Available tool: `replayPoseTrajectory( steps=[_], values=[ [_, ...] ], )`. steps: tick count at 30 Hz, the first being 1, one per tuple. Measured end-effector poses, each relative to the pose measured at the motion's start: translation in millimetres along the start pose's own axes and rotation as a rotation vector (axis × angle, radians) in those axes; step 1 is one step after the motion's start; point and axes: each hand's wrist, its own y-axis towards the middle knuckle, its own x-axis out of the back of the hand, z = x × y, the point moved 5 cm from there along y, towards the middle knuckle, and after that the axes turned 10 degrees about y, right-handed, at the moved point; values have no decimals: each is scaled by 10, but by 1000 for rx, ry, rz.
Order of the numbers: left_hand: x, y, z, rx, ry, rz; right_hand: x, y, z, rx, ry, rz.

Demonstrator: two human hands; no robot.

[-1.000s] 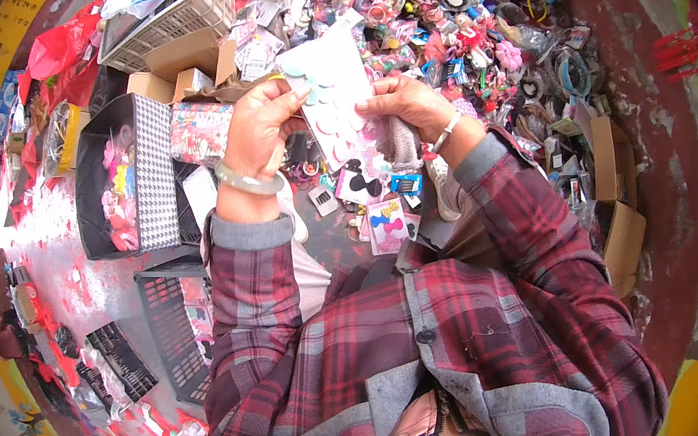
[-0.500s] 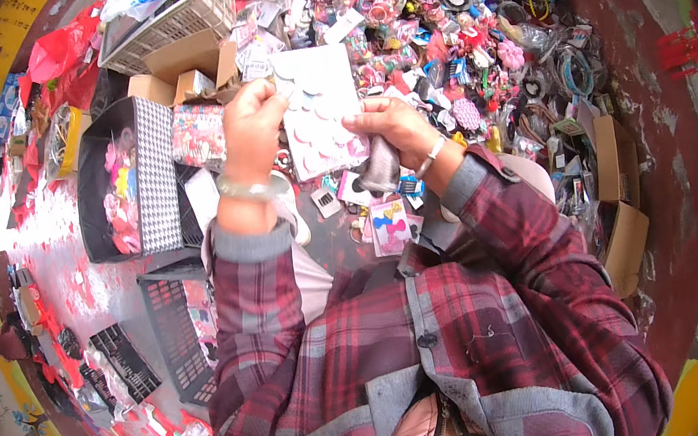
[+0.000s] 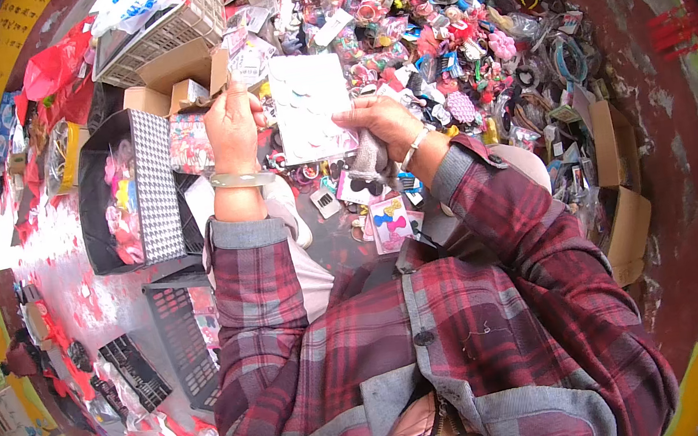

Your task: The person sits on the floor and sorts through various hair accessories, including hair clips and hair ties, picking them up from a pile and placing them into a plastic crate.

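The right hand [image 3: 390, 126] is closed in a pinch, thumb and fingers on the right edge of a white card [image 3: 311, 103], whose pale shapes are washed out by glare; a grey fabric piece [image 3: 369, 160] hangs beneath that hand, at the card's lower right corner; the left hand [image 3: 234, 131] stands just left of the card, apart from it, partly closed with the fingers bent, and I cannot tell whether anything is between them; a pale bangle [image 3: 243, 179] circles the left wrist, a white bracelet [image 3: 417, 143] the right; below the card, toward the person, lies a pink bow card [image 3: 389, 224] with blue, gold and pink bows; left of the card stand a houndstooth-sided bin [image 3: 157, 187] holding pink, yellow and blue pieces and, lower, a black plastic crate [image 3: 182, 331]; up and left of the card are an open cardboard box [image 3: 176, 68] and a beige slatted crate [image 3: 173, 42]; beyond and right of the card spreads a heap of hair accessories [image 3: 449, 43].
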Motion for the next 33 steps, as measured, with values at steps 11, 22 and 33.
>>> replayPoseTrajectory(
  steps=[11, 22, 33],
  values=[
    [-158, 62, 271, 21, 184, 291, -12, -4, -19, -8, -9, 1],
    [-191, 18, 181, -128, 111, 228, -29, -3, -9, -27, -60, 19],
    [-220, -70, -17, -148, 231, 260, -203, -169, 253, 125, -290, 27]
  ],
)
